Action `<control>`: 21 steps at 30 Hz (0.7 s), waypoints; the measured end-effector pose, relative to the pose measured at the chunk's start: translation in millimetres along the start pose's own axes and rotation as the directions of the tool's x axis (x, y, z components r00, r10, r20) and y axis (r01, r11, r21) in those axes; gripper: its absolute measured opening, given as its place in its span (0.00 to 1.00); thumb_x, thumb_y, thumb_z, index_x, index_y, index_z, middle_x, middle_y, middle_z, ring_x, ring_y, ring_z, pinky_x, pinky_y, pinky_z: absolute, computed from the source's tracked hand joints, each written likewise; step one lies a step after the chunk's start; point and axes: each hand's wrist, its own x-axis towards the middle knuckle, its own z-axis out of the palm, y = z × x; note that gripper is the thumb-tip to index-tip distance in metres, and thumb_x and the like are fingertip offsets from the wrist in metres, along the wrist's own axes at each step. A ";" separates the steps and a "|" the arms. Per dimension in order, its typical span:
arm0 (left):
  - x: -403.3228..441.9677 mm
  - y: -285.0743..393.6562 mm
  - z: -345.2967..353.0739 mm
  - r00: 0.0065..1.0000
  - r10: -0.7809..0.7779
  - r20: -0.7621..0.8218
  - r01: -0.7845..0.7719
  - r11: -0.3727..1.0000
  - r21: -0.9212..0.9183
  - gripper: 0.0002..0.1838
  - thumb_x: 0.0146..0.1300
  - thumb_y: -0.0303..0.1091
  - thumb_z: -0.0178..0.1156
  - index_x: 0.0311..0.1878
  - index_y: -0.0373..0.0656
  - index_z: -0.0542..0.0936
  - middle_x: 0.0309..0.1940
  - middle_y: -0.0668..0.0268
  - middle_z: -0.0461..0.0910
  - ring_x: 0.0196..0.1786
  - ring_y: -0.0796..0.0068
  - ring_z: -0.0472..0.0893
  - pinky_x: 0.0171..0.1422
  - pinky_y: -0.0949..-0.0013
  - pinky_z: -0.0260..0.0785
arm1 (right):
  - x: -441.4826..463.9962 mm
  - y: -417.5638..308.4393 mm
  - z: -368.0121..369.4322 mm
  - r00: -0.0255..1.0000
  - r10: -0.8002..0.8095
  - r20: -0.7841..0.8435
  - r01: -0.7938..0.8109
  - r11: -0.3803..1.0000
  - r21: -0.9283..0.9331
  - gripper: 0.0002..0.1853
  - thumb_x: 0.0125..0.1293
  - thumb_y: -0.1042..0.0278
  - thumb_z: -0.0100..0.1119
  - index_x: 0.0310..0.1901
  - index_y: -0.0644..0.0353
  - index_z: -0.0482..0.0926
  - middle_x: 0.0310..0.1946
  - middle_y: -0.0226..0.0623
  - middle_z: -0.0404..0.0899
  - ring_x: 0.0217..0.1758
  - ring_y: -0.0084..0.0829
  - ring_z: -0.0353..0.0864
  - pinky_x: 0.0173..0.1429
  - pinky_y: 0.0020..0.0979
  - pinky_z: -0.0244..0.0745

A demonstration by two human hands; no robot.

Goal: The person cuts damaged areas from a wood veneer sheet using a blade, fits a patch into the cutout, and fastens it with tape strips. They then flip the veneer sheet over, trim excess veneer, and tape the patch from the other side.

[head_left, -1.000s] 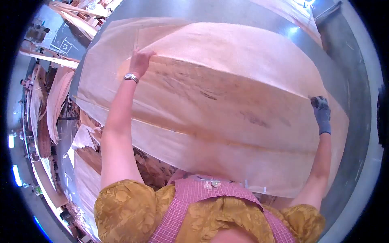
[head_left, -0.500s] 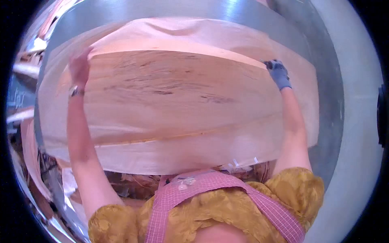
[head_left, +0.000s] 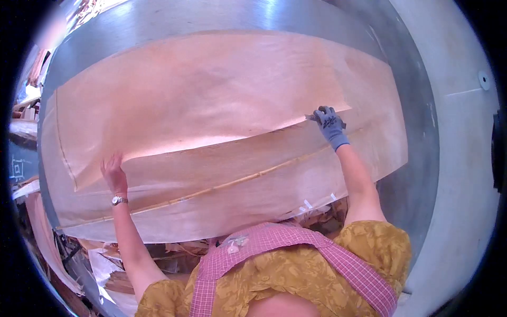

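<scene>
A large thin pinkish wood sheet (head_left: pixel 211 84) lies over other pale sheets, its near edge running between my hands. My bare left hand (head_left: pixel 114 173), with a watch at the wrist, rests at that edge on the left, fingers stretched out. At the sheet's right corner my right hand (head_left: pixel 331 126), in a grey glove, is curled closed. A small dark flat object pokes out on both sides of its fingers; its kind is unclear. Nearer my body, a narrow yellowish strip (head_left: pixel 232 185) runs across the lower sheet (head_left: pixel 179 222).
The sheets lie on a grey metal surface (head_left: pixel 417 174). Torn veneer scraps (head_left: pixel 174 253) lie below the near edge, and more wood pieces (head_left: pixel 39 211) are at the left. A pale rim or wall (head_left: pixel 465 132) curves along the right side.
Both hands have come toward my body, drawing the upper sheet's edge over the dark-streaked area. My left hand's fingers have straightened. The view has shifted rightward.
</scene>
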 end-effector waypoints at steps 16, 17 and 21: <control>-23.4 2.5 -6.3 0.999 -0.012 -0.039 0.011 1.000 -0.007 0.12 0.65 0.29 0.55 0.46 0.52 0.85 0.48 0.69 0.87 0.57 0.72 0.82 0.78 0.52 0.54 | -11.2 -3.6 -34.7 0.990 -0.067 -0.127 0.108 0.929 0.353 0.18 0.58 0.57 0.70 0.49 0.50 0.81 0.48 0.39 0.79 0.50 0.42 0.81 0.49 0.42 0.81; -25.8 5.1 2.2 0.999 -0.021 -0.046 0.020 1.000 -0.022 0.12 0.65 0.29 0.54 0.45 0.52 0.85 0.48 0.69 0.86 0.57 0.72 0.82 0.78 0.51 0.54 | -8.2 -5.6 -35.5 0.994 -0.004 -0.106 0.046 0.917 0.396 0.19 0.57 0.56 0.70 0.49 0.50 0.81 0.48 0.39 0.79 0.49 0.41 0.82 0.48 0.41 0.81; -24.2 9.6 -1.4 0.996 -0.085 -0.018 0.084 0.996 -0.036 0.14 0.65 0.29 0.53 0.46 0.54 0.85 0.50 0.69 0.86 0.58 0.71 0.82 0.77 0.50 0.54 | -10.5 -70.0 -36.0 0.948 -0.313 0.056 0.250 0.843 0.477 0.22 0.60 0.52 0.68 0.53 0.49 0.80 0.47 0.38 0.79 0.47 0.41 0.82 0.46 0.41 0.81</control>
